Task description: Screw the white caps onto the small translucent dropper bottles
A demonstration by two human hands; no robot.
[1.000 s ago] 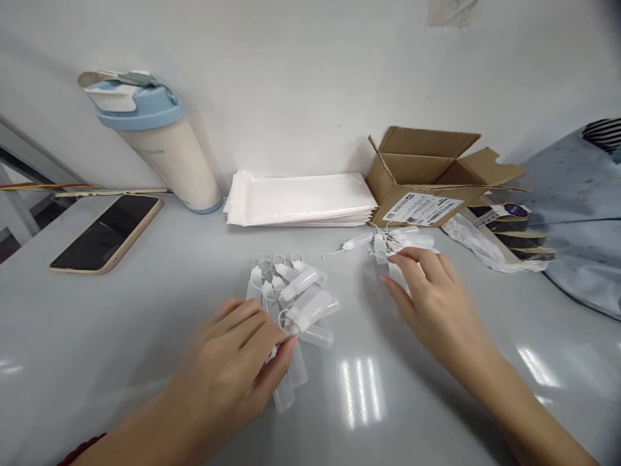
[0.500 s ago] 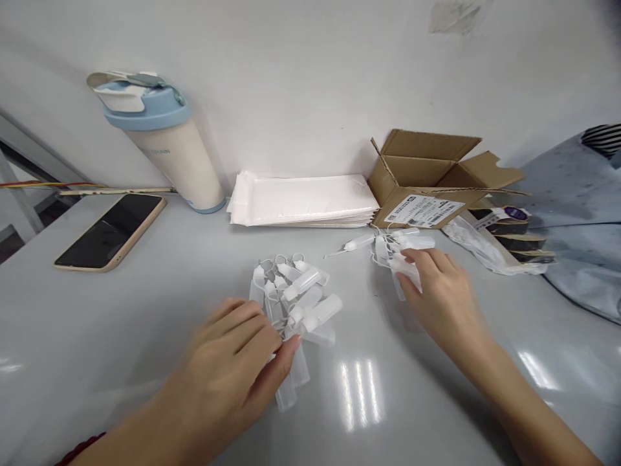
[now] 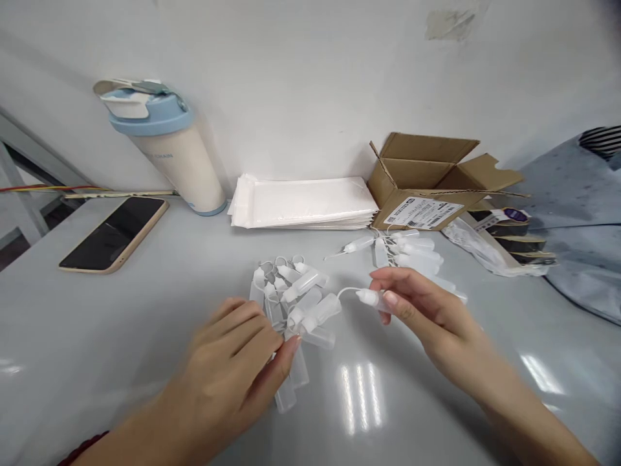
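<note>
Several small translucent squeeze bottles [image 3: 326, 307] with white caps and thin curved tails lie in a fanned bunch at the table's middle. My left hand [image 3: 242, 362] is closed at the bunch's near-left side, thumb and forefinger pinching where the thin tails meet; the exact grip is partly hidden. Between the thumb and fingers of my right hand [image 3: 427, 310] is a single squeeze bottle [image 3: 371, 298], its cap and curved tail pointing left towards the bunch. Behind that hand lies a second group of squeeze bottles [image 3: 412, 249], partly covered by it.
An open cardboard box [image 3: 422, 200] stands at the back right, beside a stack of white padded envelopes [image 3: 305, 200]. A tumbler [image 3: 179, 162] and a phone [image 3: 114, 236] are on the left. Packaged dark items [image 3: 514, 239] lie at the right, near a person's light-blue clothing [image 3: 572, 213].
My right hand has moved left and nearer from the second group, bringing one squeeze bottle with it. My left hand stays at the bunch.
</note>
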